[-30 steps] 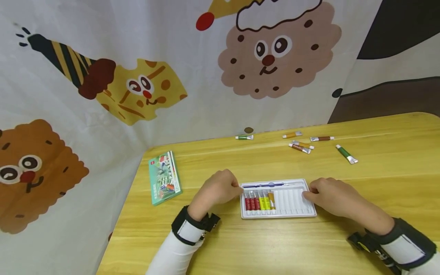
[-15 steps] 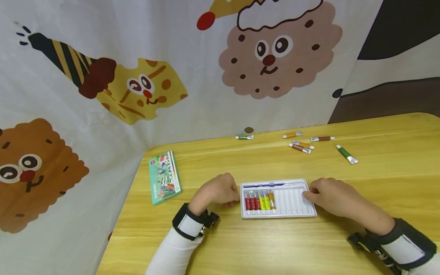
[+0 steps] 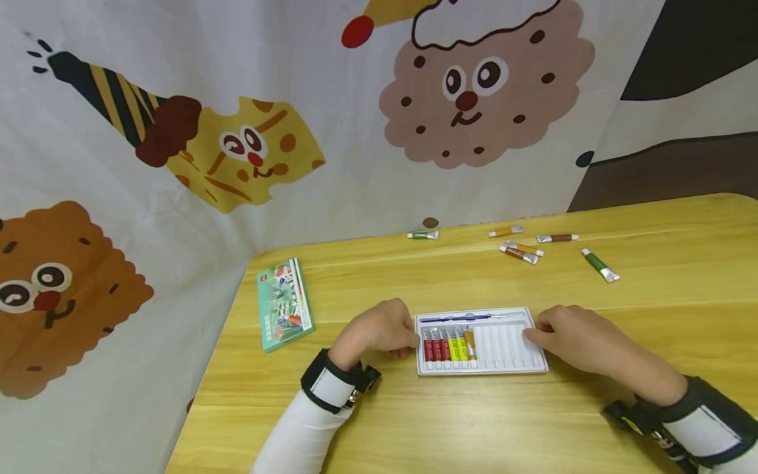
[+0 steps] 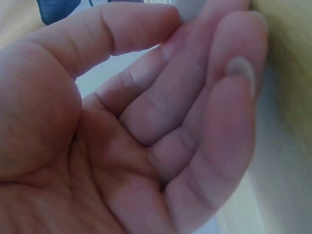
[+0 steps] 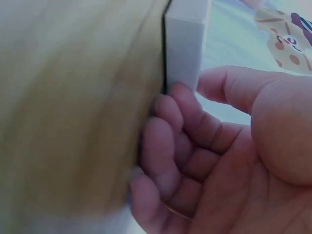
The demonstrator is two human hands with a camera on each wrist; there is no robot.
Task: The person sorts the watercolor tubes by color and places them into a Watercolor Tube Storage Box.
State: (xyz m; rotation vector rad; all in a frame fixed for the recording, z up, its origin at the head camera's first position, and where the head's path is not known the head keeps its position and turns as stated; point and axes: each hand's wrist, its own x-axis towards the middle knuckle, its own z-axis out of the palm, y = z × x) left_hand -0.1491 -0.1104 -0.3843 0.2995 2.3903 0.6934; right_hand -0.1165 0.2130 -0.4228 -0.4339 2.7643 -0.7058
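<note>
A white plastic paint tray lies on the table between both hands. Its left half holds red paint tubes, yellow paint tubes and an ochre paint tube; the right-hand slots are bare. Along the far groove lies a thin blue paintbrush. At the tray's left end, my left hand pinches the rim between thumb and bent fingers. The right hand grips the opposite end, its thumb over the rim; the right wrist view shows fingertips against the white side wall.
A green paint box lies at the table's left edge. Several loose tubes are scattered behind the tray: a green tube, another green tube, a brown tube and an ochre tube. A printed cloth hangs behind the table.
My left hand let go of the tray's left end, its fingers dropping beside it, and now takes hold of the rim again. The right hand keeps its place on the tray.
</note>
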